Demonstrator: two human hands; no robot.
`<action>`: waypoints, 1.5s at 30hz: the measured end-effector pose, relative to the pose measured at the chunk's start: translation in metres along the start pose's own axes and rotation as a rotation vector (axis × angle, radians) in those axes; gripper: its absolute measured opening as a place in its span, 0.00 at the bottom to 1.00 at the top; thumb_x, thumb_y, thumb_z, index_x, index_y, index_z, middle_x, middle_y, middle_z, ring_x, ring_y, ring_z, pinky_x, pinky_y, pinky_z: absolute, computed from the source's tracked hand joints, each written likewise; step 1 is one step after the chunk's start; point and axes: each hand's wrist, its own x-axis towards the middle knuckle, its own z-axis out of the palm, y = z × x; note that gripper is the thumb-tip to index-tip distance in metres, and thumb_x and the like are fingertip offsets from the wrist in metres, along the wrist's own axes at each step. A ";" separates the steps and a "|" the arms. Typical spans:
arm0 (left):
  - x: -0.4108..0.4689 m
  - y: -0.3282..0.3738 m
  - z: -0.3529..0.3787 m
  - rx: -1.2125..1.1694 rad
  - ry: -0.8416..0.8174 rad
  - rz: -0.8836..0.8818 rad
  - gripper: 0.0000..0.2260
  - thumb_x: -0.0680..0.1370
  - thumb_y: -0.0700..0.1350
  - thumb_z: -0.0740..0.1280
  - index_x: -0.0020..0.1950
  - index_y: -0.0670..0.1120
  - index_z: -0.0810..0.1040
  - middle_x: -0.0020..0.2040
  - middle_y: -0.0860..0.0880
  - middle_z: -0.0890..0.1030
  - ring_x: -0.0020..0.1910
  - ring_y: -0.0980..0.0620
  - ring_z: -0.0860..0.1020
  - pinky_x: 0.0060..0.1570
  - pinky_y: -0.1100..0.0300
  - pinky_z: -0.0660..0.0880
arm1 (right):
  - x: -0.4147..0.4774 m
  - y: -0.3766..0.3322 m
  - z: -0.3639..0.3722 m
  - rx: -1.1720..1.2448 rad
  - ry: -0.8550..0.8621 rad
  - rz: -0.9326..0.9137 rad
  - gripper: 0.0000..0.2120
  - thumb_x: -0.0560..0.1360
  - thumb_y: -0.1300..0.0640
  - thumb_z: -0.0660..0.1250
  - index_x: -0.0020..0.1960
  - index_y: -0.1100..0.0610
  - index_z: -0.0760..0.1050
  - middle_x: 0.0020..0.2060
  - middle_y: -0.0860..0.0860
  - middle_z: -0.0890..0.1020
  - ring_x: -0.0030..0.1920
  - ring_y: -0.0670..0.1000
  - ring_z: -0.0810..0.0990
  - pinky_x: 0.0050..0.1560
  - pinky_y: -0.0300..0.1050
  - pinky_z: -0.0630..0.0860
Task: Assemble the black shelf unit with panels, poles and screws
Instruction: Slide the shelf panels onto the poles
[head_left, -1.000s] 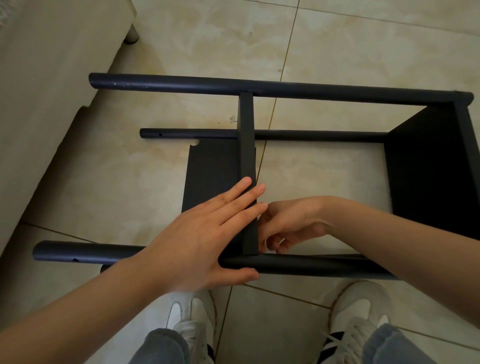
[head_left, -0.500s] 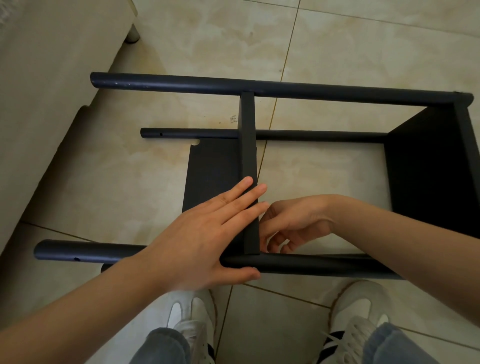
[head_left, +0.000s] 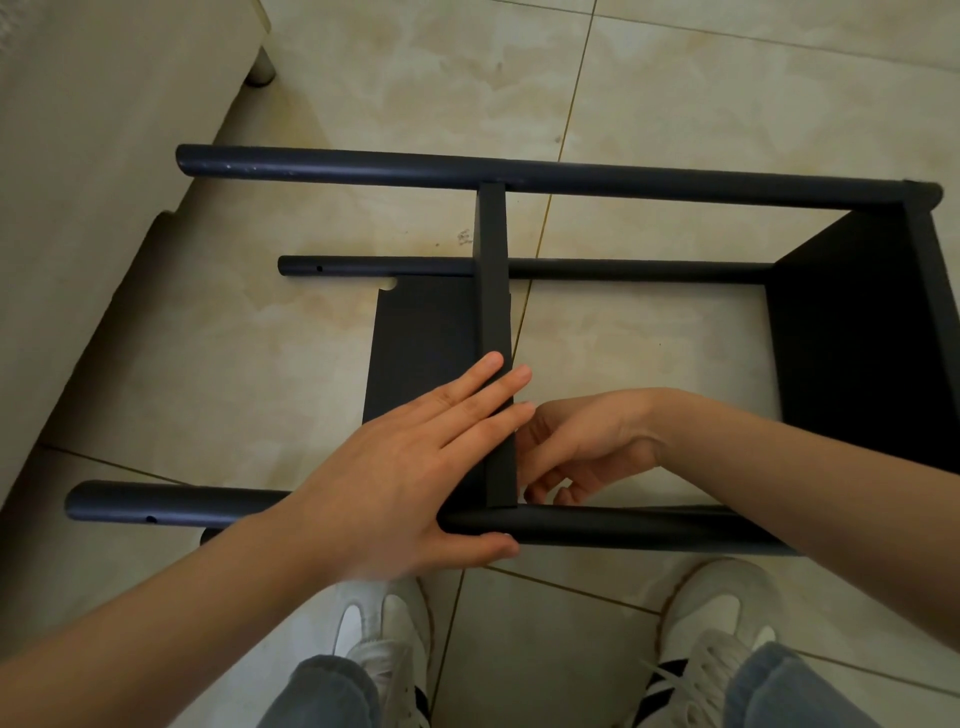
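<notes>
Because the shelf unit (head_left: 852, 364) lies on its side on the tiled floor (head_left: 675, 104), its poles run level and its panels stand on edge. The middle panel (head_left: 493, 312) spans from the far pole (head_left: 363, 166) to the near pole (head_left: 649, 530), directly in front of the person's shoes (head_left: 717, 623).

Handling, as a judgement: the panels look like rigid board and the poles like stiff tube. Neither should flex, but a part-fastened joint will rack if it is lifted by one pole. The smooth finish may slip under a palm. Take hold at a panel-to-pole junction, not mid-span.

Grip:
- The left hand (head_left: 410, 467) lies flat against the middle panel near its front corner. The fingers (head_left: 488, 384) are straight and close together, reaching over the panel's upper edge. The thumb rests along the near pole. It presses and steadies; it clasps nothing.
- The right hand (head_left: 592, 441) sits just beyond the panel on its other side, fingers curled toward the corner where the panel meets the near pole. Whether a screw or tool is pinched there cannot be told; the panel and the knuckles hide the fingertips.
</notes>
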 end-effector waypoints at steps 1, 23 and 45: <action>0.000 0.000 0.000 0.001 0.003 0.001 0.42 0.74 0.72 0.58 0.81 0.49 0.57 0.83 0.53 0.49 0.81 0.56 0.43 0.75 0.55 0.53 | 0.001 0.000 0.001 -0.012 0.019 0.012 0.13 0.79 0.62 0.65 0.62 0.64 0.76 0.48 0.57 0.77 0.42 0.50 0.76 0.43 0.43 0.71; 0.000 -0.001 0.001 0.003 0.007 0.004 0.42 0.74 0.71 0.59 0.81 0.49 0.57 0.83 0.53 0.50 0.81 0.56 0.43 0.75 0.54 0.53 | 0.006 0.002 0.000 -0.073 0.031 -0.010 0.17 0.80 0.58 0.64 0.67 0.63 0.73 0.55 0.58 0.79 0.51 0.54 0.77 0.54 0.49 0.73; -0.001 0.000 0.000 0.007 0.008 0.004 0.42 0.74 0.72 0.59 0.81 0.49 0.57 0.83 0.52 0.50 0.81 0.55 0.43 0.75 0.52 0.55 | 0.002 0.002 0.001 -0.043 0.004 -0.056 0.14 0.79 0.64 0.65 0.63 0.67 0.75 0.49 0.57 0.80 0.48 0.51 0.78 0.57 0.51 0.71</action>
